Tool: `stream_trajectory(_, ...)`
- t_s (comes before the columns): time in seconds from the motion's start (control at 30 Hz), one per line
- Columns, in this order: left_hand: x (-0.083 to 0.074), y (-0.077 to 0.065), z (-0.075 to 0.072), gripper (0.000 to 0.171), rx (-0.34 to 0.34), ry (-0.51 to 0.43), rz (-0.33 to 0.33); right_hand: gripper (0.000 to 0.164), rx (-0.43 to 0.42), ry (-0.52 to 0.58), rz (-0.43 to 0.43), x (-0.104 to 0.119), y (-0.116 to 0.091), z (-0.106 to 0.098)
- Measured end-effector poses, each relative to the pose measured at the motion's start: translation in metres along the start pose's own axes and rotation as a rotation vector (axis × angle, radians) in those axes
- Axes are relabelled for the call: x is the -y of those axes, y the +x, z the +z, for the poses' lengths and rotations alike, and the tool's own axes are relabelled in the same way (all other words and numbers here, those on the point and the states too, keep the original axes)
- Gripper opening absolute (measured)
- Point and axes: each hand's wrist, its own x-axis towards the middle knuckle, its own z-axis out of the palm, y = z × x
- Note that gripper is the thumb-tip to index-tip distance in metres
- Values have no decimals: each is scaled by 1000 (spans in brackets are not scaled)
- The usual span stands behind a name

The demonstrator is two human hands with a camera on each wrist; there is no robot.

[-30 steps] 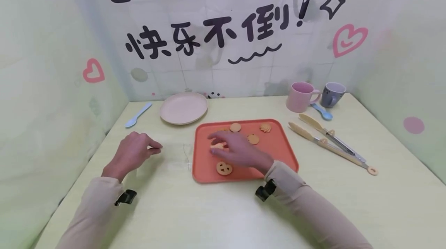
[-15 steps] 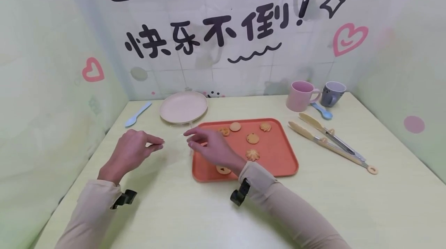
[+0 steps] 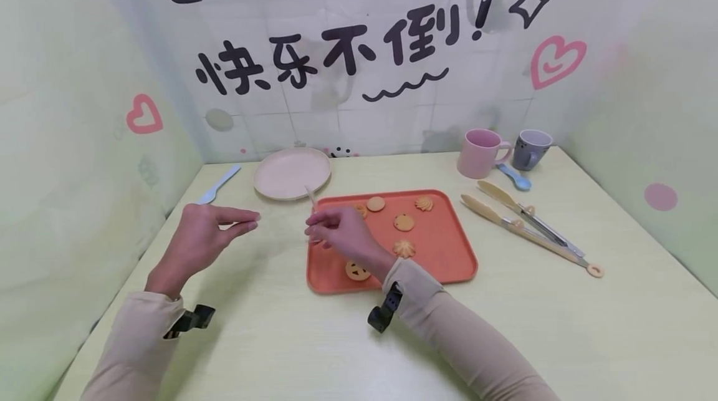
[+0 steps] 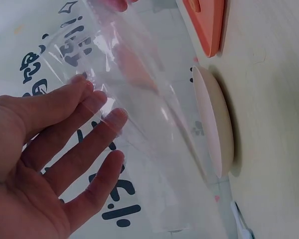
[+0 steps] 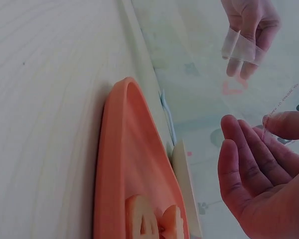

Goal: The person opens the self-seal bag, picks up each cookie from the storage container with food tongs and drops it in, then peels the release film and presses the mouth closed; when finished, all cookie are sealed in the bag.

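Note:
Both hands hold a clear plastic bag [image 4: 154, 114] stretched between them, above the table and left of the tray. My left hand [image 3: 196, 236] pinches one edge between thumb and fingertips; in the left wrist view its other fingers spread loosely. At the opposite edge, my right hand [image 3: 348, 232] pinches the film with thumb and index finger, over the left side of the orange tray [image 3: 440, 267]. Small red print shows on the film in the right wrist view. Several cookies lie on that tray, among them a round one with cutouts [image 3: 357, 271] and a swirled one [image 3: 404, 249].
A pink plate [image 3: 291, 173] stands at the back left, beside a light blue spoon [image 3: 220, 184]. At the back right are a pink mug [image 3: 477, 154], a grey-blue mug [image 3: 529, 153] and another blue spoon [image 3: 515, 178]. Tongs [image 3: 530, 232] lie right of the tray.
My right hand has moved left from over the middle of the tray to the bag and taken its edge. My left hand has risen slightly, and the bag is lifted with it.

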Motion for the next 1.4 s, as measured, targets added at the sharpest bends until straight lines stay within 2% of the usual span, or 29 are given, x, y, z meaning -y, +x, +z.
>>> stream_trajectory(0.27,1,0,-4,16,-40,-15,-24,17,-22,-5,59,-13,3,-3)
stream_trajectory(0.47,1,1,-3,15,-3,-9,-31,20,18,-12,62,-14,0,-6)
stream_trajectory(0.6,2,1,0,16,28,-10,-31,23,49,-45,49,-11,-10,-21)
stream_trajectory(0.73,5,1,2,16,51,-17,-51,25,30,-141,10,-8,-21,-47)
stream_trajectory(0.97,9,-1,3,16,105,-12,-76,26,-28,-321,-65,-5,-41,-108)
stream_trajectory(1.17,14,1,7,17,126,43,-57,29,-57,-631,-199,-9,-55,-152)
stream_trajectory(1.3,17,3,10,17,139,71,-42,34,-105,-817,-201,-14,-65,-184)
stream_trajectory(1.4,20,3,12,16,145,87,-39,38,-147,-915,-194,-18,-74,-211)
